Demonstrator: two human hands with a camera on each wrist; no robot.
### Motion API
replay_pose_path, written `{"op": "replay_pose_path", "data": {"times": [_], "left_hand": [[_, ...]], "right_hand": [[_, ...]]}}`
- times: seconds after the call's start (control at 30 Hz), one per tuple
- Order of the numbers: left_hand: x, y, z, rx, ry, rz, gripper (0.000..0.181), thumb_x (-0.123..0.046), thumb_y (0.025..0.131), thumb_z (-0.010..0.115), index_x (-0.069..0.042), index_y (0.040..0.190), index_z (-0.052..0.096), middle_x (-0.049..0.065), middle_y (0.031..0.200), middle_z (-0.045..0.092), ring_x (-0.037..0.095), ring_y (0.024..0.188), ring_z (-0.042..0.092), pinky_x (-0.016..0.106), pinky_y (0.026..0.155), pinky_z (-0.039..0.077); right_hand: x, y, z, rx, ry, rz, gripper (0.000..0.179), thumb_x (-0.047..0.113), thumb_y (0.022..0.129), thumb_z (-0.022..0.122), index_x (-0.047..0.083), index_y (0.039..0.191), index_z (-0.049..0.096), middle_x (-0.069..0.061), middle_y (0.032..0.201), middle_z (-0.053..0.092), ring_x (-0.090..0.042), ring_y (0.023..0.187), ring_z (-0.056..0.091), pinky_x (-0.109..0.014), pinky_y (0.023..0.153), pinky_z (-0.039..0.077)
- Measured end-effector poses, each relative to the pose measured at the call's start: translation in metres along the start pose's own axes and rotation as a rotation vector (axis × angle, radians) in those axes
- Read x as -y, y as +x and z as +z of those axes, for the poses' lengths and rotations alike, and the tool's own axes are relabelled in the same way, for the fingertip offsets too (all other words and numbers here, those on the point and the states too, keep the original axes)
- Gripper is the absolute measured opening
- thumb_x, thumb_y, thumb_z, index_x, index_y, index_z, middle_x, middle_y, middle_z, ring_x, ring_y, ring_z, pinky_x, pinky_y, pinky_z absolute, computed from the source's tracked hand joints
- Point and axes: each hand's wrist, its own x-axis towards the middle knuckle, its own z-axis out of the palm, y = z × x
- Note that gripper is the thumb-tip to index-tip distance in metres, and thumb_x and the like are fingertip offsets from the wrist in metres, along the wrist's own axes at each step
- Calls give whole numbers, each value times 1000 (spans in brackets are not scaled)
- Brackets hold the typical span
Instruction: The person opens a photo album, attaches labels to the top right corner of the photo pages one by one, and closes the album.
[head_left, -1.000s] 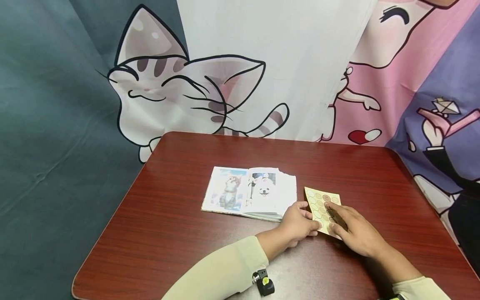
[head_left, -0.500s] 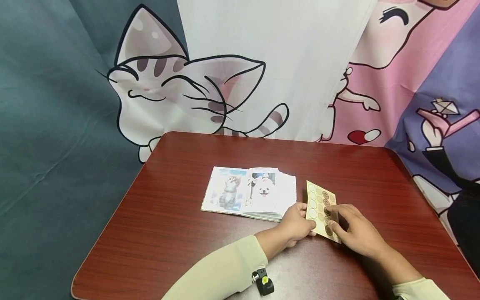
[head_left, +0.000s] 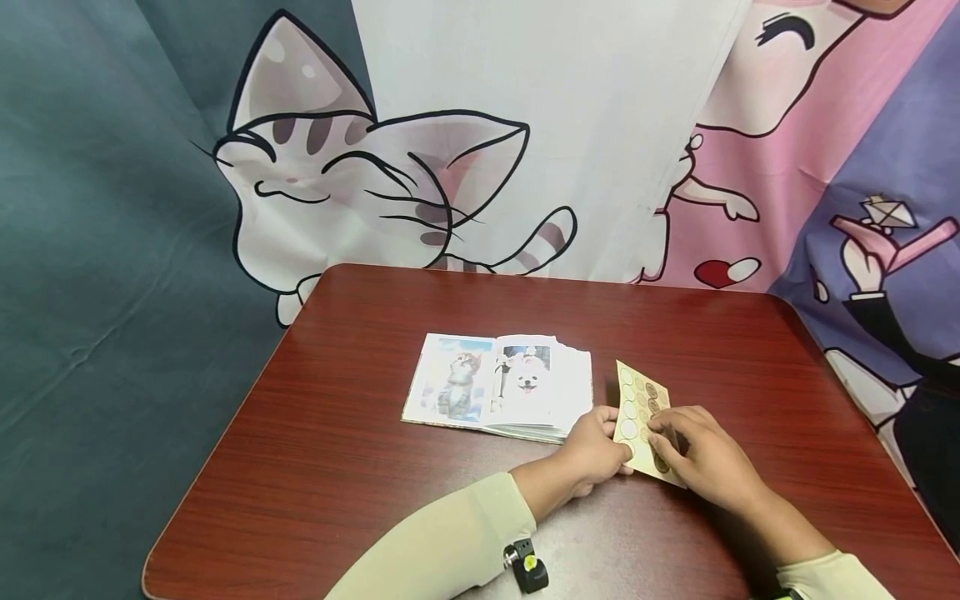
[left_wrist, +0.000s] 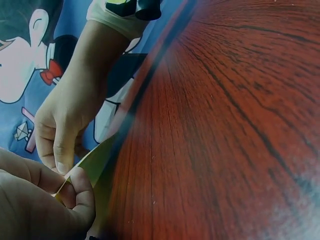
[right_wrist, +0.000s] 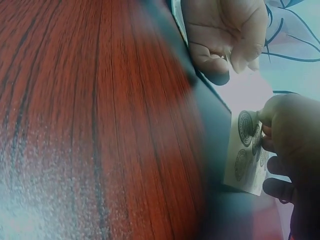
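My left hand pinches the lower left edge of a pale gold sheet of round stickers, thumb in front and fingers behind. The sheet is tilted up off the table, its printed face toward my right hand. Thumb and index finger of that hand come together on the sheet's face and pinch at a round sticker; how far it is lifted cannot be made out. In the right wrist view, dark printed circles show on the sticker sheet beside the curled right fingers. The left wrist view shows the sheet nearly edge-on.
An open book with a kitten picture and a white dog picture lies just left of the sheet, close to my left hand. Both lie over a red-brown wooden table. A cartoon-printed cloth hangs behind the table.
The sticker sheet has been tilted more upright in my left hand. My right fingertips have shifted slightly left over the sheet and drawn closer together. The book has not moved.
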Motion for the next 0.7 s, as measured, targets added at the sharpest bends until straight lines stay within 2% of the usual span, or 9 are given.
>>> {"op": "replay_pose_path", "data": {"times": [0.43, 0.7], "left_hand": [[-4, -4, 0, 31, 64, 33, 48, 26, 79, 54, -6, 114, 59, 0, 100, 70, 17, 64, 63, 25, 52, 55], [-6, -6, 2, 30, 110, 50, 52, 27, 77, 54, -8, 115, 60, -2, 97, 68, 15, 57, 57, 25, 51, 51]], "right_hand": [[5, 3, -1, -3, 9, 28, 24, 8, 76, 87, 17, 95, 76, 0, 104, 72, -22, 100, 62, -29, 89, 43], [4, 4, -3, 3, 26, 26, 24, 6, 77, 87, 19, 93, 76, 3, 100, 71, -19, 97, 63, -26, 85, 44]]}}
